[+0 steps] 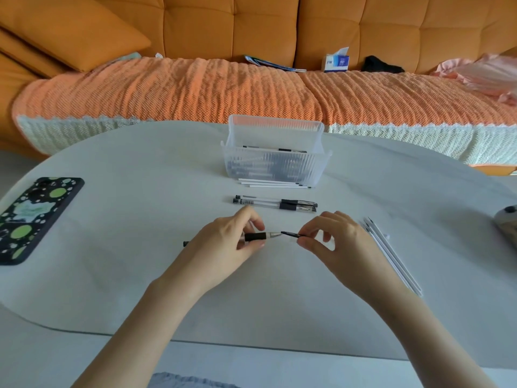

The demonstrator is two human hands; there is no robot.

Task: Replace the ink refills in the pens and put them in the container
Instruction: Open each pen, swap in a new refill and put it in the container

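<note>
Left to right across a white, round-edged table (140, 152). Far left: phone (33, 219) in a dark case with green spots, flat beside the left rim, its near corner close to the edge; bare tabletop between it and the hands, and more bare surface along the near edge under both forearms. Centre, near: left hand (223, 242), fingers curled round the black grip of a pen (258, 236), held level just above the table, silver cone pointing right, black end plug showing left of the hand. Centre, farther: two pens (275, 204), clear-barrelled with black grips and caps, side by side and parallel; beyond them loose white refills (274, 184) against the near wall of a clear ribbed container (275, 152), open-topped, close to the table's far edge, with pens lying inside, blurred by the ribbing. Right of centre: right hand (338, 239), thumb and forefinger pinching a dark slim piece (291, 234) that meets the pen's cone; cap or refill end, not distinguishable. Right: bundle of white refills (391, 253), slanting from far-left to near-right, well apart from the container. Far right: rounded grey object (507, 225), cut off by the frame, unidentifiable. Beyond the table: orange sofa (251, 23) under a ribbed orange blanket (167, 88).
</note>
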